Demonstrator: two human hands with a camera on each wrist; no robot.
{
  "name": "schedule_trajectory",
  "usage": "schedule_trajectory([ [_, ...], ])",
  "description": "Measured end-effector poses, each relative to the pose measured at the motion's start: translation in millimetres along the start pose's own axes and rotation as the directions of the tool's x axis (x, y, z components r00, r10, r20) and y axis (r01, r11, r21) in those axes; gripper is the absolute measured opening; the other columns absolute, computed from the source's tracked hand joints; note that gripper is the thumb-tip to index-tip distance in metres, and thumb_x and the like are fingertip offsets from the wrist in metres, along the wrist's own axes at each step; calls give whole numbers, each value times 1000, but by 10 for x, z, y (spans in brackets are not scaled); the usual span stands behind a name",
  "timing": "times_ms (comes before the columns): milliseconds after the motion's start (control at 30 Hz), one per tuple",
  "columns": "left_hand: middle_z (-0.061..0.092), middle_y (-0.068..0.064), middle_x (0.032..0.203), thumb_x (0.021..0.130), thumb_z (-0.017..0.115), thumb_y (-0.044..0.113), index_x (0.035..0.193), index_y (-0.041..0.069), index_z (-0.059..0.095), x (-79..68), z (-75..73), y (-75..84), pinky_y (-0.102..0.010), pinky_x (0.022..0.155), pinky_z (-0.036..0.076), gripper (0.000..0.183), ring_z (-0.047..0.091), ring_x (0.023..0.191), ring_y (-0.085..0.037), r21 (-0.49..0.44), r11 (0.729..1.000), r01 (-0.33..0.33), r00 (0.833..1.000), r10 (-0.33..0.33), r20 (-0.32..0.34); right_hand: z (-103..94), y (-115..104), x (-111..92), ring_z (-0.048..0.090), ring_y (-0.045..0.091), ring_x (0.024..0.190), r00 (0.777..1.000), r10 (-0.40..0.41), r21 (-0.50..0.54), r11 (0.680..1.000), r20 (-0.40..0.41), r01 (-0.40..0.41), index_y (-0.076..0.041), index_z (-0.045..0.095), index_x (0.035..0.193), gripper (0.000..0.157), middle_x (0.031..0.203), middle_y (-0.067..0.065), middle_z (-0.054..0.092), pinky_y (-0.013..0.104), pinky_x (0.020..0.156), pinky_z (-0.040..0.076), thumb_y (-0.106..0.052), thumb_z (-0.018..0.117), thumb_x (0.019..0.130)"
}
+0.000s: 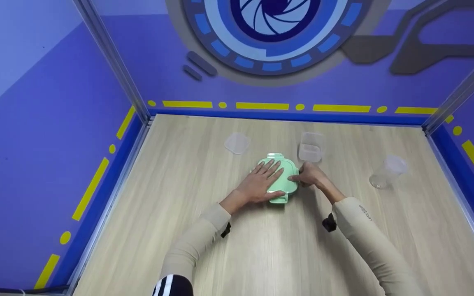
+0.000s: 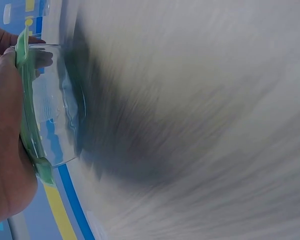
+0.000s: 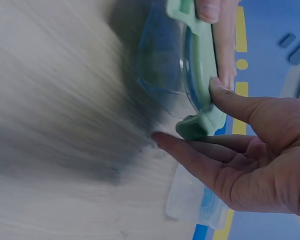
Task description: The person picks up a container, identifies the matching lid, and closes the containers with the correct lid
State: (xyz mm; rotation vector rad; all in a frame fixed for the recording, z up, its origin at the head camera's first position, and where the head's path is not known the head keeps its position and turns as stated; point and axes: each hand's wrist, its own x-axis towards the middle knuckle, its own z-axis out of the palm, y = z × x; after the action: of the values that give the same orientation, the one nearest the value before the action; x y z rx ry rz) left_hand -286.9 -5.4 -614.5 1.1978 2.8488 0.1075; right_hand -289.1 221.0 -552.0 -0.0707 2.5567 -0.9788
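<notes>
A glass food container [image 2: 52,107] with a pale green lid [image 1: 288,168] sits on the table. Flap latches stand out from the lid's sides. My left hand [image 1: 260,184] rests with spread fingers on top of the lid, its thumb near the front latch [image 1: 279,199]. At the lid's right side, my right hand [image 1: 311,174] has its thumb on the lid's top edge and its other fingers bent below the side latch [image 3: 192,127]. The right wrist view shows that latch between thumb and fingers, tilted outward from the glass. Whether the fingertips touch its underside is partly hidden.
Behind the container lies a translucent flat lid [image 1: 237,143], to the left. A clear plastic box [image 1: 311,147] stands behind my right hand. Farther right is a clear cup or jar [image 1: 387,172]. Blue panels [image 1: 237,92] wall in the wooden table [image 1: 179,164].
</notes>
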Motion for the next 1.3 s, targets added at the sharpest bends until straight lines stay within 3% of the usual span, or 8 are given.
schedule_trajectory([
  [200,7,-2,174,102,35,69,166,18,13,6,8,-23,-43,132,8,84,4,162,-23,21,999,-24,1000,25,-16,7,3,6,63,11,58,1000,28,129,991,5,-29,7,71,77,25,60,5,68,27,59,58,-13,79,90],
  [367,10,-4,174,102,36,67,165,17,16,7,-4,-48,-46,132,9,83,6,162,-25,21,999,-47,998,48,-37,27,37,31,66,12,63,999,49,252,966,24,-53,9,72,85,20,62,0,66,35,68,63,-9,78,90],
  [500,9,-4,174,102,35,67,165,17,16,17,1,-40,-48,131,8,82,5,162,-25,6,999,-52,998,52,-32,33,87,70,66,11,66,995,76,289,953,60,-90,8,74,89,18,63,-4,65,38,76,64,-10,77,91],
  [800,12,-5,174,103,37,65,165,16,18,50,4,-79,-50,131,10,82,7,162,-27,-11,998,-62,996,61,-66,44,137,126,63,4,71,985,27,430,898,168,-98,12,70,106,23,73,-6,71,24,72,57,-9,67,98],
  [1033,14,-4,173,102,39,66,165,16,20,67,22,-64,-50,131,12,82,9,162,-26,15,997,-74,992,75,-104,61,189,87,57,3,67,996,-9,416,909,93,-31,13,71,100,22,69,-7,67,23,67,53,-9,69,97],
  [1200,14,-4,173,101,40,66,164,17,21,30,67,-56,-49,131,10,82,8,162,-25,-2,998,-56,993,56,-104,129,201,52,61,6,71,996,-23,427,904,86,-16,17,68,110,30,74,-5,69,28,74,57,-11,68,98],
  [1300,13,-2,173,101,40,67,165,18,20,33,83,-43,-47,131,9,83,8,162,-23,-5,999,-49,993,48,-110,147,224,19,67,7,75,995,-2,486,873,99,-47,20,52,135,50,83,-1,72,35,80,62,-13,66,100],
])
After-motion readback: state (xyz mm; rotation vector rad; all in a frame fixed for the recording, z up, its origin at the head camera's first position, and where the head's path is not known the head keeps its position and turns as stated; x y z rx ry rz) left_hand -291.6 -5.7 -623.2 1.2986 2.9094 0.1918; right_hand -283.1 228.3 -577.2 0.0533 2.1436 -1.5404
